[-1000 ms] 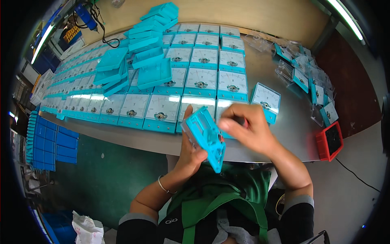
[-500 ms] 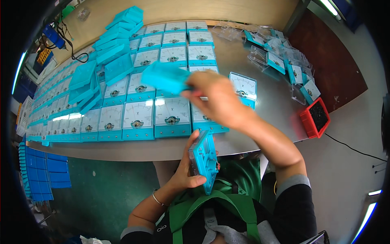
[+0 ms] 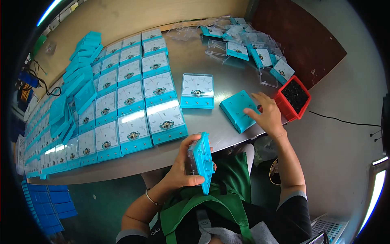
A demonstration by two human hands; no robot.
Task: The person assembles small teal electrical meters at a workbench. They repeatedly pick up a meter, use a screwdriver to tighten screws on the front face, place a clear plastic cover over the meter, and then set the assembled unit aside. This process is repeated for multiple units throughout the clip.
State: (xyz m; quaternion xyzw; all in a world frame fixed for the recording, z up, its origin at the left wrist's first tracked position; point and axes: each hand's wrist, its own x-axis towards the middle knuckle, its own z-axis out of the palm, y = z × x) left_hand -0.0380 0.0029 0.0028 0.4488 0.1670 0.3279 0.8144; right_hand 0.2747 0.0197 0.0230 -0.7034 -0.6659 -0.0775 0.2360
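Left hand (image 3: pixel 178 168) clamped on a turquoise plastic meter body with a clear front (image 3: pixel 202 158), held nearly edge-on just off the near edge of the grey metal surface (image 3: pixel 205 122), its hollow back turned toward the right.

Right hand (image 3: pixel 269 116) well apart from the left, fingers spread over a shallow turquoise plastic cover (image 3: pixel 237 109) lying on the surface; thumb over its face, contact uncertain. Small dark-red object among those fingers; cannot tell how firmly held.

Step, as judged: dealing with the cover while the open-backed meter body waits in the left hand. Next move seems to call for a steady left grip and a freed right hand.

Just right of the cover: red plastic bin of small black pieces (image 3: pixel 285 109).
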